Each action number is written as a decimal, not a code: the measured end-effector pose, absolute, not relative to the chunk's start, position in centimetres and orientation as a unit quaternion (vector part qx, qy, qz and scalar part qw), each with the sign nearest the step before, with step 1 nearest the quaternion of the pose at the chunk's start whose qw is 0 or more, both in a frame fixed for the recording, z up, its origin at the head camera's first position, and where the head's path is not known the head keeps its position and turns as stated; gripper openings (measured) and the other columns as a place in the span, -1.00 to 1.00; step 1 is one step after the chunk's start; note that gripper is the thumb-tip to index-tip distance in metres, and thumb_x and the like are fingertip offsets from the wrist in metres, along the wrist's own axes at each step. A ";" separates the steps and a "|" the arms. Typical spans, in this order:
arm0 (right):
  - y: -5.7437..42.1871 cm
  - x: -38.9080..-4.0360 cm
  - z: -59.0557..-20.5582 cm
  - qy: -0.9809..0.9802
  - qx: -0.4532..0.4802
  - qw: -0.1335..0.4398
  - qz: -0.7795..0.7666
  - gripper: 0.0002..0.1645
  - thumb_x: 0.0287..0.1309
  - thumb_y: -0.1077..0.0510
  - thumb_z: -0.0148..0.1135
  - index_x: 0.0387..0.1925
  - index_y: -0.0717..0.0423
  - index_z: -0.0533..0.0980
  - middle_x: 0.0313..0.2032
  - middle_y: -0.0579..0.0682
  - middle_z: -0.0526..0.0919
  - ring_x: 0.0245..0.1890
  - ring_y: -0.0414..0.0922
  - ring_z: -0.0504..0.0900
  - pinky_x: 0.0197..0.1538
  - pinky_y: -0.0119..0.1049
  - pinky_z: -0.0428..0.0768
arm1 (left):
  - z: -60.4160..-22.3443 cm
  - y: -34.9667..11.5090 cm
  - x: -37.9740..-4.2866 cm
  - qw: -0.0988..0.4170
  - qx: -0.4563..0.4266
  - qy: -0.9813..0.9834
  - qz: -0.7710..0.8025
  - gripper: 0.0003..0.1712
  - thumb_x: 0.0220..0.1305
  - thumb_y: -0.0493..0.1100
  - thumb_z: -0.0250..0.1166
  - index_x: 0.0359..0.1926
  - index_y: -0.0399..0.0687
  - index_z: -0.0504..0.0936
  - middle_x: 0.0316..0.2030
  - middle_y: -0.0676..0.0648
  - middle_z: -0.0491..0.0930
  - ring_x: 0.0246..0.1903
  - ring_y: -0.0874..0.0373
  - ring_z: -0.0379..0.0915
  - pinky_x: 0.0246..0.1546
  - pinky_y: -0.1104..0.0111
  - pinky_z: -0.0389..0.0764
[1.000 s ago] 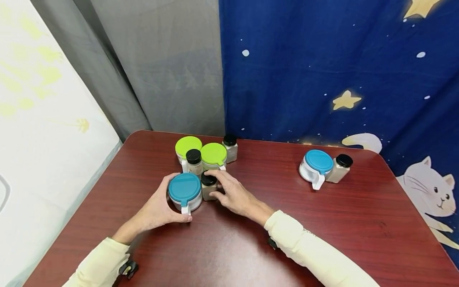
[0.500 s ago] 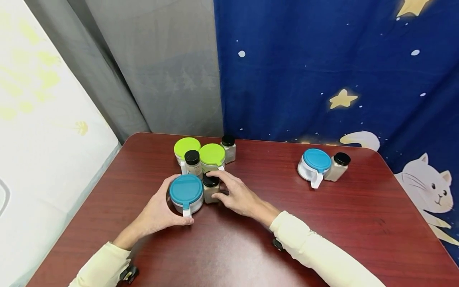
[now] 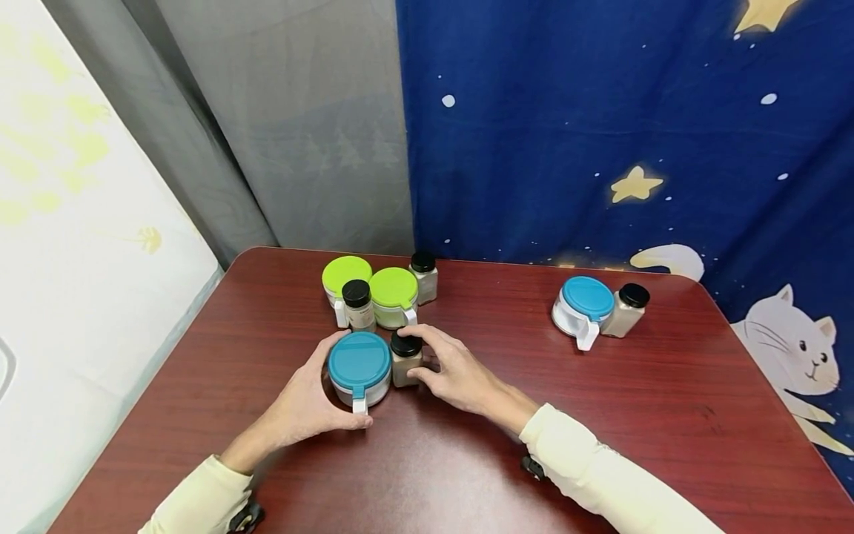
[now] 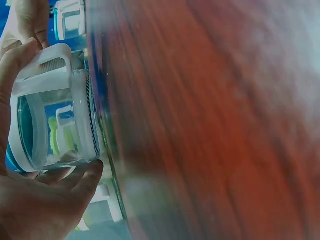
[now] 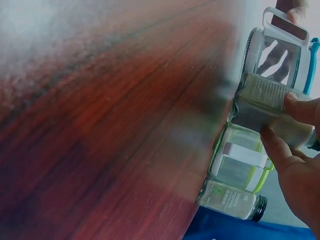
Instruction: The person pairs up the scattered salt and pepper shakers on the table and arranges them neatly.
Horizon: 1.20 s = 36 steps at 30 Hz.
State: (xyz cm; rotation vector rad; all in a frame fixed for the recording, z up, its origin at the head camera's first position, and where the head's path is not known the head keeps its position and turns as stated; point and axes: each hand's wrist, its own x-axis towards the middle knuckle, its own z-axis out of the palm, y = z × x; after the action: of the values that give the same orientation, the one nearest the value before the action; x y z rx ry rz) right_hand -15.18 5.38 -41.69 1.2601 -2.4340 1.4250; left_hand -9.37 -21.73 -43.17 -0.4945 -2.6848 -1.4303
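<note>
My left hand (image 3: 300, 397) curves round the left side of a clear jar with a blue lid (image 3: 360, 360), its thumb by the white handle (image 4: 42, 70). In the left wrist view its fingers wrap the jar's wall. Right beside that jar, my right hand (image 3: 463, 374) pinches a square, black-capped spice bottle (image 3: 406, 367) between thumb and fingers. The right wrist view shows pale contents and small print on this bottle (image 5: 265, 95). Both containers stand upright, side by side, close in front of a group of other jars.
Behind the hands are two green-lidded jars (image 3: 346, 273) (image 3: 394, 288), a black-capped shaker (image 3: 358, 308) and another spice bottle (image 3: 423, 278). Far right stand a second blue-lidded jar (image 3: 583, 308) and a spice bottle (image 3: 624, 311). Curtains hang behind the red-brown table (image 3: 500, 319).
Both hands have shifted right and nearer to me, with the blue-lidded jar and the spice bottle moving along together. A gap has opened between them and the jars behind.
</note>
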 end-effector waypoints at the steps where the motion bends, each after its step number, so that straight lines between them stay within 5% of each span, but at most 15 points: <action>1: 5.5 -15.1 -41.7 -0.786 0.408 0.025 0.464 -0.27 0.14 0.41 0.45 0.31 0.04 0.42 0.18 -0.09 0.53 -0.08 -0.19 0.52 -0.21 -0.25 0.60 | -43.2 -21.6 -9.3 0.029 -0.159 -0.871 -0.464 0.44 -0.36 0.01 0.80 0.53 0.03 0.13 0.20 0.13 0.48 0.18 0.18 0.42 0.19 -0.04 0.42; 18: 6.8 -14.5 -42.0 -0.781 0.404 0.012 0.477 -0.26 0.13 0.46 0.43 0.31 0.10 0.40 0.19 -0.06 0.53 -0.07 -0.20 0.59 -0.13 -0.19 0.65 | -43.7 -20.5 -9.3 0.026 -0.176 -0.866 -0.468 0.40 -0.33 0.13 0.78 0.52 0.22 0.13 0.20 0.10 0.49 0.17 0.17 0.44 0.18 -0.01 0.44; 36: 7.8 -14.5 -41.9 -0.776 0.390 0.012 0.496 -0.26 0.12 0.47 0.43 0.29 0.06 0.43 0.20 -0.07 0.53 -0.01 -0.18 0.60 -0.09 -0.18 0.66 | -43.3 -19.3 -9.6 0.021 -0.168 -0.866 -0.469 0.41 -0.39 0.02 0.81 0.49 0.28 0.15 0.20 0.12 0.49 0.17 0.17 0.44 0.18 -0.04 0.42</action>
State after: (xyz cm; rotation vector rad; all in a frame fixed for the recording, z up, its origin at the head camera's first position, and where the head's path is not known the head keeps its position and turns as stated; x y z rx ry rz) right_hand -14.51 7.78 -41.95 1.2158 -2.4189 1.5452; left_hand -9.64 -19.31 -43.34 -0.5217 -2.6855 -1.4551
